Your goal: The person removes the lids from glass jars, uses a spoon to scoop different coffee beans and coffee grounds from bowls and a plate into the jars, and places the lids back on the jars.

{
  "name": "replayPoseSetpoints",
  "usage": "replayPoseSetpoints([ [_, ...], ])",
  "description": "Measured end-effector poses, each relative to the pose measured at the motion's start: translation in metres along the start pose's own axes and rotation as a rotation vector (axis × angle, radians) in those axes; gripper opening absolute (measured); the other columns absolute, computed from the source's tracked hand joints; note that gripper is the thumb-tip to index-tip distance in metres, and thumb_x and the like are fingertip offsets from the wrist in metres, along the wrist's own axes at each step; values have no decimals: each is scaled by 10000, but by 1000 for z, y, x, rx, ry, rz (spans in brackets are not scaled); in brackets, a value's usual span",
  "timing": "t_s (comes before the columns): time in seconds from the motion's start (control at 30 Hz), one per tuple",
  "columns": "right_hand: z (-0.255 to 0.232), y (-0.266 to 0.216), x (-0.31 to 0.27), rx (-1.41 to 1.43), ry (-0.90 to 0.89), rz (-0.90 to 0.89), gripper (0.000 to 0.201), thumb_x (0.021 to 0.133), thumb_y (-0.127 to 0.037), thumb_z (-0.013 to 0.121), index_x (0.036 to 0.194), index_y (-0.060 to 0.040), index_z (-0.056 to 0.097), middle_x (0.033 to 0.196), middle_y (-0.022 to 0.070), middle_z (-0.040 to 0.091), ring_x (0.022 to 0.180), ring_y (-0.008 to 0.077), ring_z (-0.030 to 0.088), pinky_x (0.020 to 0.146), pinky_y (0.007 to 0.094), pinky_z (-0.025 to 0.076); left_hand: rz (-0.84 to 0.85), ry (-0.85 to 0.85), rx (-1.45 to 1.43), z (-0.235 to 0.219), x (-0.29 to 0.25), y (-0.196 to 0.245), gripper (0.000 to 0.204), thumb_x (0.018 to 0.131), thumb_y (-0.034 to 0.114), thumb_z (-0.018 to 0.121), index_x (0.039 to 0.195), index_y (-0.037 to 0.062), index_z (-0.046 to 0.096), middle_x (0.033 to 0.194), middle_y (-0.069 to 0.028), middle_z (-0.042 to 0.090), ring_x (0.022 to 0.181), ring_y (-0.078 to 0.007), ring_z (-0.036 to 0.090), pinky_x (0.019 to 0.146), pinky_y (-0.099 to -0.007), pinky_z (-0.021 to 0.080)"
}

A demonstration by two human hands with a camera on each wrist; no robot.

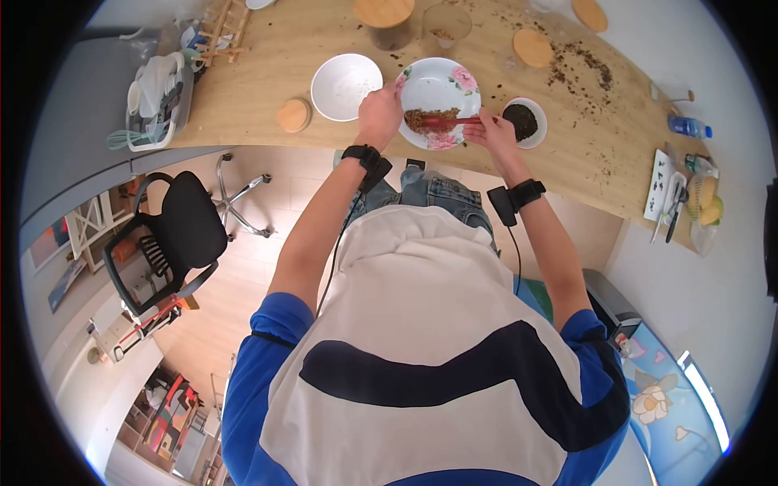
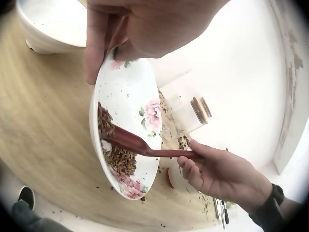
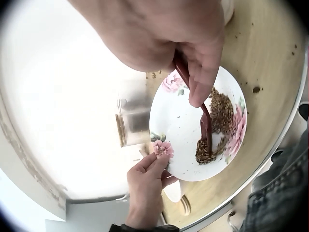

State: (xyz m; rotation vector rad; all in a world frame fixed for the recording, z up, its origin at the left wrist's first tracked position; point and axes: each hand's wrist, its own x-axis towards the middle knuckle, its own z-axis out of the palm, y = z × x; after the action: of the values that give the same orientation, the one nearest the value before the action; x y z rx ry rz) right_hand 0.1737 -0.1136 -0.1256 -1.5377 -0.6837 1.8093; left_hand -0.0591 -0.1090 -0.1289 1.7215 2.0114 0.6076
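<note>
A white plate (image 1: 429,85) with pink flowers holds a heap of brown grains (image 2: 120,160) along its side nearest the body. My left hand (image 1: 380,115) pinches the plate's left rim, thumb and fingers on either side of it. In the left wrist view the plate looks tilted. My right hand (image 3: 193,53) grips the thin handle of a dark red scoop (image 2: 129,140), whose bowl lies in the grains. Part of the handle is hidden under the right fingers. A small bowl of dark bits (image 1: 521,121) stands just right of my right hand.
Left of the plate are a white bowl (image 1: 346,87) and a round wooden lid (image 1: 293,115). Lidded glass jars (image 1: 386,24) stand behind. Dark crumbs (image 1: 596,69) are scattered at the back right. A dish rack (image 1: 166,101) is at the far left, knives (image 1: 671,206) at the far right.
</note>
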Motion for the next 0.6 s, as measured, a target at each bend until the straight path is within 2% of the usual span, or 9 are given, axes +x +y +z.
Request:
replayPoseSetpoints([
  [0.13,9,5,10,139,-56,35,367,913,-273,504,988,85,495,877,191,608,792,249,629,731,332,540,-4,1,13,2,1,-2,260,888,259,469,840,44,607,684,-216,608,662,-391,600,616,-472,484],
  [0.2,11,9,17,268,-118,49,352,920,-268,493,1012,72,476,921,188,592,849,250,607,799,347,516,-10,32,21,6,1,-6,201,859,231,537,876,51,624,699,-209,593,655,-386,581,588,-456,468],
  [0.6,8,17,32,456,-179,84,333,931,-269,470,1020,50,506,923,147,594,855,212,587,807,318,498,-62,6,18,0,0,-3,159,803,177,567,868,41,616,698,-209,599,657,-374,591,601,-443,481],
])
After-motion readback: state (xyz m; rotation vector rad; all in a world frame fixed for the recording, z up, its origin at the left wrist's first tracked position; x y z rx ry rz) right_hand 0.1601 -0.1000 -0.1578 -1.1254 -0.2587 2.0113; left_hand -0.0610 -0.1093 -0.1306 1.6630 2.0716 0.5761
